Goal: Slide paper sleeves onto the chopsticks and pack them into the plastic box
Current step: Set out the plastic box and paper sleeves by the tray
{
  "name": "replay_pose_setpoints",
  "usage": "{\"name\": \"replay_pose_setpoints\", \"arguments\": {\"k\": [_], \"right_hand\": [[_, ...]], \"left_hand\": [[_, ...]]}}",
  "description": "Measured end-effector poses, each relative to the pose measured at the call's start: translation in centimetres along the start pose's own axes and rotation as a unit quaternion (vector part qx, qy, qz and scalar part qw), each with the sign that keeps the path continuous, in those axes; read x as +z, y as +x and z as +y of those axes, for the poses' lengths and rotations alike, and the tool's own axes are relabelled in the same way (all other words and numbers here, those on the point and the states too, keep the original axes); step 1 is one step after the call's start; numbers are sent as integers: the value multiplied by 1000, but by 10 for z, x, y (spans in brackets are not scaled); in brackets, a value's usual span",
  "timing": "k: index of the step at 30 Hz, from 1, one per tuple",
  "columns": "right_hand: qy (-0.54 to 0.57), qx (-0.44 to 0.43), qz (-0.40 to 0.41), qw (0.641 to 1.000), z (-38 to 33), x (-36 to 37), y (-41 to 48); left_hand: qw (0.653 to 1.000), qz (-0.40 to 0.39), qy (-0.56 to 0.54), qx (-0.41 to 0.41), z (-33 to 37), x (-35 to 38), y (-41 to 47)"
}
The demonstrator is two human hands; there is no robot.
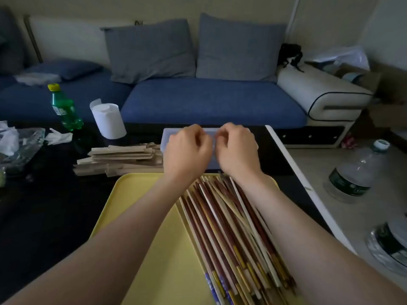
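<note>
At 12 o'clock of the yellow tray (pixel 143 216), the plastic box (pixel 168 137) sits on the dark bench (pixel 55 205), mostly covered by both hands. Left hand (pixel 187 148) and right hand (pixel 236 148): fingers curled, knuckles nearly touching; cannot tell whether they grip anything. Chopsticks (pixel 229 227): loose pile on tray, 5 o'clock of box. Paper sleeves (pixel 123 159): stacked at 9 o'clock, beside box.

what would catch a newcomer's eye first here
A heap of red, white and pale chopsticks fills the right side of the yellow tray up front. Just beyond it the left hand and right hand meet, fingers curled, over the clear plastic box. A stack of tan paper sleeves lies left of the box.
</note>
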State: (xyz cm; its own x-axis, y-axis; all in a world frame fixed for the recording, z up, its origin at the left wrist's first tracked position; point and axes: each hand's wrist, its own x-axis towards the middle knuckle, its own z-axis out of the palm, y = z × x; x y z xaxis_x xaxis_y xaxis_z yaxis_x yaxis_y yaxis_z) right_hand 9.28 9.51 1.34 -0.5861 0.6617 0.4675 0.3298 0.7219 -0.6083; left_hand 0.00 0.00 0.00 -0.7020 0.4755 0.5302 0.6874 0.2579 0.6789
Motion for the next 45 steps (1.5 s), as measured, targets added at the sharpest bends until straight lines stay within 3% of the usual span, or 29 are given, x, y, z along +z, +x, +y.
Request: {"name": "replay_pose_setpoints", "arguments": {"k": [5,7,11,24,28,31,38,42,45], "right_hand": [[-133,-32,-178,975,-3,1,-19],[-158,-47,-210,964,-4,-3,-21],[-208,-58,-211,953,1,-2,-25],[-254,-9,-206,945,-10,29,-11],[-257,-17,-216,942,-4,28,-14],[-266,-14,-220,939,-2,32,-11],[-297,25,-245,923,2,29,-11],[-299,32,-232,925,-12,17,-20],[-290,-12,-190,938,-23,1,-34]], "left_hand": [[985,-69,149,51,-22,-11,-23],[977,-82,187,58,-23,-13,-25],[971,-96,219,15,-21,-9,-21],[967,-89,238,34,-33,-5,-18],[968,-37,249,10,-42,-13,-23],[948,-13,316,-17,-47,-19,-24],[887,-77,442,-113,-63,-41,-27],[893,-101,429,-91,-65,-58,-32],[898,-119,417,-74,-56,-66,-33]]}}
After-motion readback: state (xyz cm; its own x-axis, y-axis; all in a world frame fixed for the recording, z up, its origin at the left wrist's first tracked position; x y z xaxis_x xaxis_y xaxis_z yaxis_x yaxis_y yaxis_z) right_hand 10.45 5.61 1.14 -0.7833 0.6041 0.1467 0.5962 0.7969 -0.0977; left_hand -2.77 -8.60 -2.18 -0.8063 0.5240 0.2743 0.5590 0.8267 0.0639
